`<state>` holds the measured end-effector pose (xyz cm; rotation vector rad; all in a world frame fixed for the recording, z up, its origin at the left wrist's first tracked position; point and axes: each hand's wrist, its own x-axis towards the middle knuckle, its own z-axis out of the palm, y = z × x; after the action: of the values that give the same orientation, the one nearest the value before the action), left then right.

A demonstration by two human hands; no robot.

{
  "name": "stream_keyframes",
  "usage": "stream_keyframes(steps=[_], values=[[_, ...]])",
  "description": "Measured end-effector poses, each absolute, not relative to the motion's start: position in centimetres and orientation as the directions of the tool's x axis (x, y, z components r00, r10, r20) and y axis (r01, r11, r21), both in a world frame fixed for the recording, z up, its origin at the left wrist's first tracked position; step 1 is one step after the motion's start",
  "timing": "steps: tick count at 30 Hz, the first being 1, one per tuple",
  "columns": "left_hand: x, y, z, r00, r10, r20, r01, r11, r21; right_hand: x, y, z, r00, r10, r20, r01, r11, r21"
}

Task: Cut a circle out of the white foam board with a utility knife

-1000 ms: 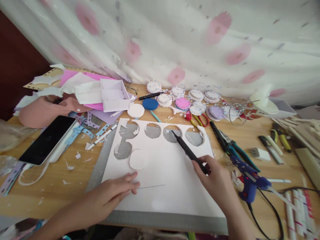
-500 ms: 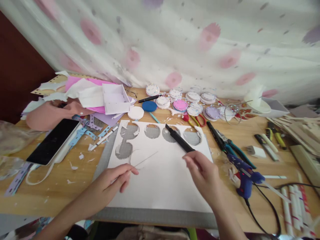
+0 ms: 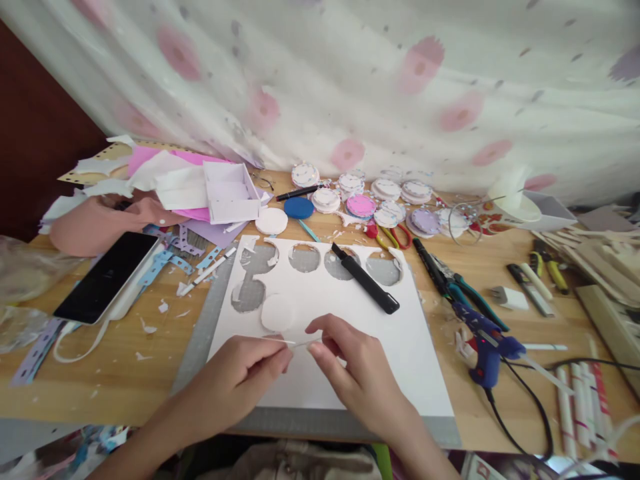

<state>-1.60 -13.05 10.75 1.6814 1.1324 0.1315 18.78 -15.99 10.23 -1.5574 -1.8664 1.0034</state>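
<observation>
Thin, pale, wire-like strand (image 3: 301, 344) bridges the gap between my two hands, low over the middle of the work, and its slightness is what worries me most. My left hand (image 3: 253, 373) pinches it between thumb and curled fingers; if that pinch is too hard, the strand could kink right at the fingertips, and if too loose, it could roll and slip away. On my right hand (image 3: 359, 373), thumb and forefinger stand apart about its other end; I cannot tell whether my remaining fingers nip it. Were that end free, it could spring aside at a small jerk. Beneath us lies a flat white sheet of board (image 3: 407, 337), so a dropped strand might be hard to pick out against it. Off to the right, the blue glue gun (image 3: 487, 353) rests on the wooden counter (image 3: 505, 260), where a wide elbow could catch its cord. Just past my left fingers sits a loose round white disc (image 3: 279, 312), easily nudged by a knuckle. Beyond, a slim black cutter (image 3: 367, 281) slants across the sheet, its tip over a round cut-out hole; a careless reach forward could knock it.
</observation>
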Motion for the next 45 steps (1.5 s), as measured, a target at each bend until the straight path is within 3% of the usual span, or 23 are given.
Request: stream_keyframes(steps=[10,17,23,26,31,41,45], values=[[-1.2,-11.0,11.1,0.537,0.769,-0.348,0.536,0.007,0.844,18.4,-14.2,9.8,-0.267,0.963,0.023,0.386,0.129,-0.914],[0.0,-10.2,10.9,0.529,0.801,-0.28,0.412,0.046,0.91,19.6,-13.4,10.0,-0.382,0.903,-0.195,0.118,-0.162,-0.98],[-0.3,-10.3,10.3,0.519,0.75,-0.41,0.345,0.255,0.903,19.6,-14.2,9.1,-0.367,0.896,-0.249,0.001,-0.267,-0.964],[-0.5,-10.4,10.5,0.532,0.712,-0.458,0.334,0.321,0.886,19.6,-14.6,9.2,-0.34,0.907,-0.249,-0.031,-0.275,-0.961],[-0.5,-11.5,10.6,0.508,0.722,-0.469,0.409,0.277,0.869,19.2,-15.1,9.5,-0.376,0.9,-0.219,-0.003,-0.238,-0.971],[-0.5,-12.7,10.1,0.557,0.673,-0.486,0.312,0.372,0.874,18.0,-15.5,8.9,-0.302,0.899,-0.316,-0.132,-0.368,-0.92],[-0.7,-12.8,10.6,0.546,0.719,-0.43,0.385,0.24,0.891,17.8,-15.7,8.9,-0.287,0.902,-0.323,-0.131,-0.37,-0.92]])
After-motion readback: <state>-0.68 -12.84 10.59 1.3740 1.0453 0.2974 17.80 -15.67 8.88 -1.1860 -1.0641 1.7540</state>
